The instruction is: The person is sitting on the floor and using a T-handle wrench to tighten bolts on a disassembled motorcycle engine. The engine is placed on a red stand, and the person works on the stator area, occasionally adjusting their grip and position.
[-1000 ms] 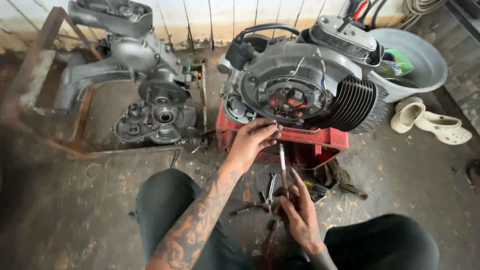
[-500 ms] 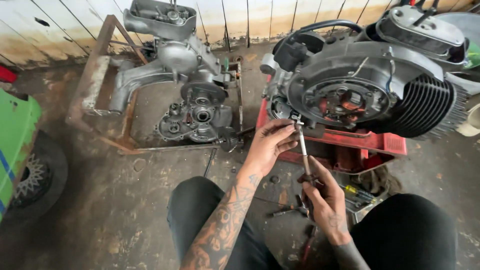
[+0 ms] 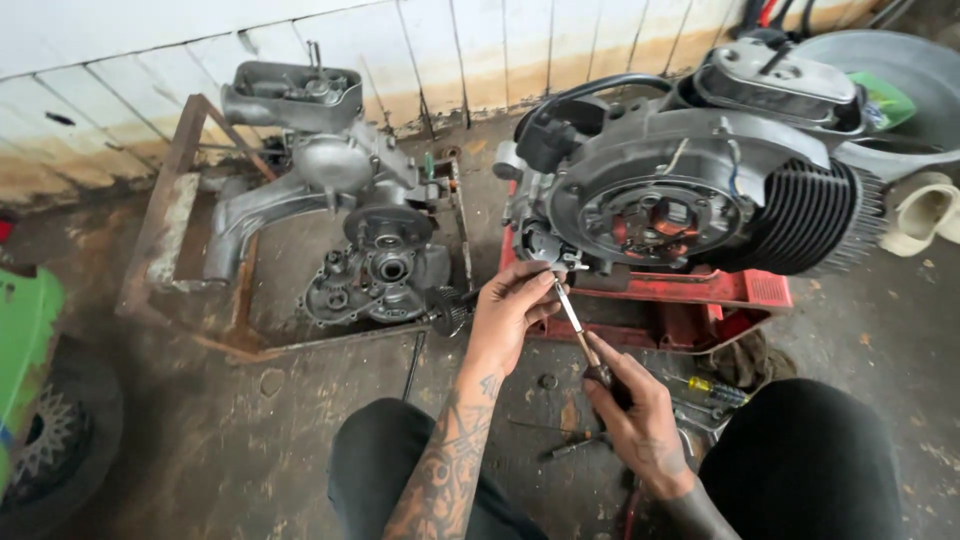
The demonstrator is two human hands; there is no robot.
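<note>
- Left hand [image 3: 510, 315]: grip pinching the steel shaft near its tip, at the grey finned engine [image 3: 690, 190] on the red metal stand [image 3: 690, 300].
- Right hand [image 3: 640, 420]: grip closed round the dark-handled screwdriver [image 3: 585, 340].
- Advice: keep the shaft square and steady to avoid slipping.

**Colours and patterns noted**

Grey ribbed metal engine [image 3: 700, 190] with a copper-orange centre, on a red metal stand [image 3: 690, 300]. Dull silver metal engine casing [image 3: 350, 220] in a rust-brown steel frame [image 3: 165, 240]. Left hand [image 3: 510, 315]: dark tattoo patterns along the forearm. Right hand [image 3: 640, 420]: black-handled, silver-shafted screwdriver [image 3: 585, 340]. Yellow-handled screwdriver [image 3: 715, 388] on the dark stained floor [image 3: 200, 440]. Bright green panel [image 3: 25, 340]. White plank wall [image 3: 300, 40], brown-stained low down.
</note>
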